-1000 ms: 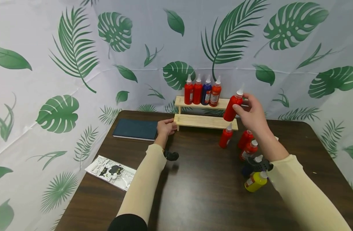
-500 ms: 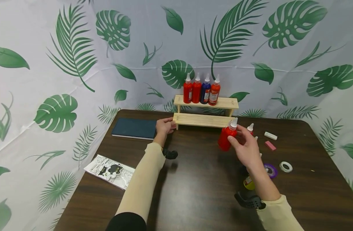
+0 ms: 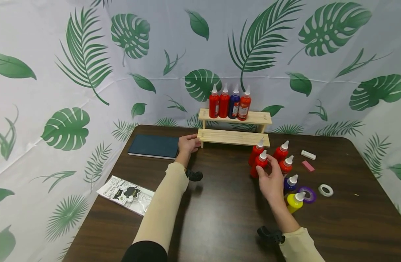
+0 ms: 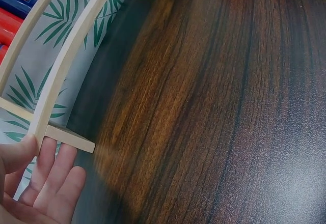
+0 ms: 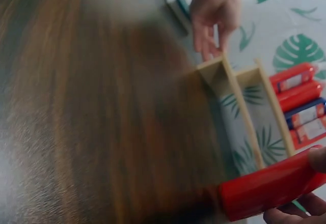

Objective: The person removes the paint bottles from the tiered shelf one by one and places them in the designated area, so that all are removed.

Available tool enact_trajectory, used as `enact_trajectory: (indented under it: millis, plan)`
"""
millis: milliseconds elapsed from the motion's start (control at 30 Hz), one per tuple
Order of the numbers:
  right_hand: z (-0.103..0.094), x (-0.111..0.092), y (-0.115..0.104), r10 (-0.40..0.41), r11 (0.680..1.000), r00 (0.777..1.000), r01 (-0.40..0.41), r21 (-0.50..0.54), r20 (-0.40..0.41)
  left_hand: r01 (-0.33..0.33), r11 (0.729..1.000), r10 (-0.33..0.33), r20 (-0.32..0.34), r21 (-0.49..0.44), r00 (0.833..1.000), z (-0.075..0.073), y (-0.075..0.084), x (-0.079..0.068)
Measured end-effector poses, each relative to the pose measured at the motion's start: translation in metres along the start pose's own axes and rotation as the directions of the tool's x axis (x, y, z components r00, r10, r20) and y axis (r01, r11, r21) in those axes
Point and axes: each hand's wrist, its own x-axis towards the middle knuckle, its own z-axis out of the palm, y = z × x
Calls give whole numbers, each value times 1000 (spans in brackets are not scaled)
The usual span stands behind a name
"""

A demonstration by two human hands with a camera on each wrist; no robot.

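My left hand [image 3: 188, 143] grips the left end of a two-tier wooden rack [image 3: 233, 137]. In the left wrist view its thumb lies on the lower board, its fingers beneath by the leg. My right hand [image 3: 273, 180] pinches a red squeeze bottle [image 3: 259, 168] with a white nozzle, upright, just in front of another red bottle [image 3: 255, 152]. Whether its base touches the table cannot be told. In the right wrist view the held bottle [image 5: 270, 189] lies between thumb and fingers. Two red bottles and a blue bottle [image 3: 234, 105] stand on the upper tier beside an orange-red one [image 3: 244, 104].
Right of my right hand stand more red bottles [image 3: 280, 152], a blue one [image 3: 290, 183] and a yellow one [image 3: 294, 202]. Nearby lie a purple tape roll [image 3: 307, 199], a white ring [image 3: 325, 190] and a pink eraser [image 3: 307, 166]. A dark notebook [image 3: 153, 146] and a packet [image 3: 126, 194] lie left.
My right hand has brought the red bottle down from the rack's right end to low over the table, in front of another red bottle. My left hand stays on the rack.
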Motion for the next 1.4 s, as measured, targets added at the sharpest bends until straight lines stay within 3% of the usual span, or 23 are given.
enact_trajectory:
  millis: [200,500,833,1033,1267,1400]
  plan:
    - [8,0,12,-46,998,999,46,-50,-3,-8,1000,8,2,-12,1000,-4,0,-4]
    - [9,4,19,-35,997,999,34,-69,-20,-6,1000,6,14,0,1000,-4,-1,-2]
    - [6,4,16,-3,998,1000,4,-69,15,-12,1000,12,24,-12,1000,-4,-1,-4]
    - [3,3,1,-14,999,1000,13,-38,-23,-13,1000,13,15,-6,1000,-2,1,-4]
    - [-9,8,-35,-179,984,972,177,-27,-155,-14,1000,14,17,-12,1000,-2,2,-6]
    - [-15,21,-61,-221,975,962,220,-25,-157,-22,1000,22,26,-6,999,-2,2,-6]
